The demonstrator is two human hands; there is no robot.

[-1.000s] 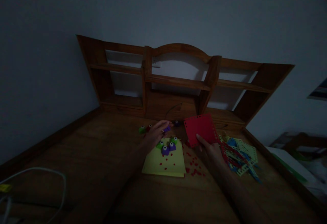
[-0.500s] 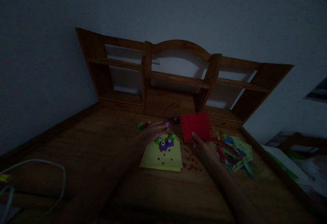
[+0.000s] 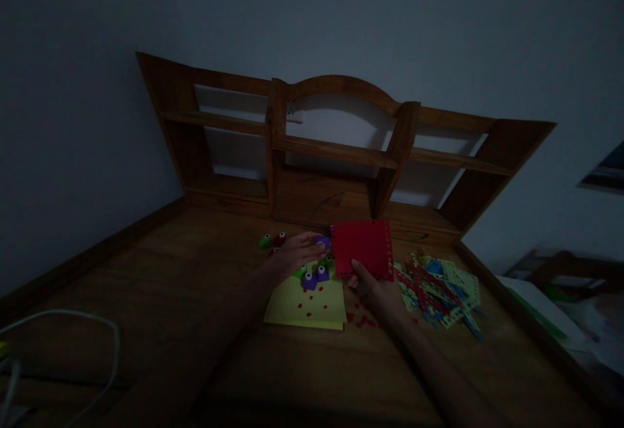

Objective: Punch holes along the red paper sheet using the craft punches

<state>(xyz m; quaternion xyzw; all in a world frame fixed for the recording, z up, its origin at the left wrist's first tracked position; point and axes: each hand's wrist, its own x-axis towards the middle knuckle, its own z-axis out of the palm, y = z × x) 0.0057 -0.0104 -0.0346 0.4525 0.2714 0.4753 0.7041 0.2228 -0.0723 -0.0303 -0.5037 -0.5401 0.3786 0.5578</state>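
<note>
The scene is very dim. My right hand [image 3: 374, 290] is closed on the lower edge of a red sheet [image 3: 363, 248] with punched holes along its borders, held tilted above the desk. My left hand [image 3: 295, 252] pinches a small purple punch [image 3: 322, 241] right at the sheet's left edge. Below them lies a yellow sheet [image 3: 305, 304] strewn with tiny red cut-outs. Two purple punches [image 3: 314, 277] and green ones stand on its far edge.
A green punch [image 3: 265, 241] and a red punch [image 3: 279, 239] sit left of my hand. A pile of punched coloured paper strips [image 3: 441, 283] lies at right. A wooden shelf unit [image 3: 336, 148] backs the desk. A white cable [image 3: 73, 343] loops at left.
My right hand has brought the red sheet leftward, toward my left hand. My left hand has closed on the purple punch and now meets the sheet's left edge.
</note>
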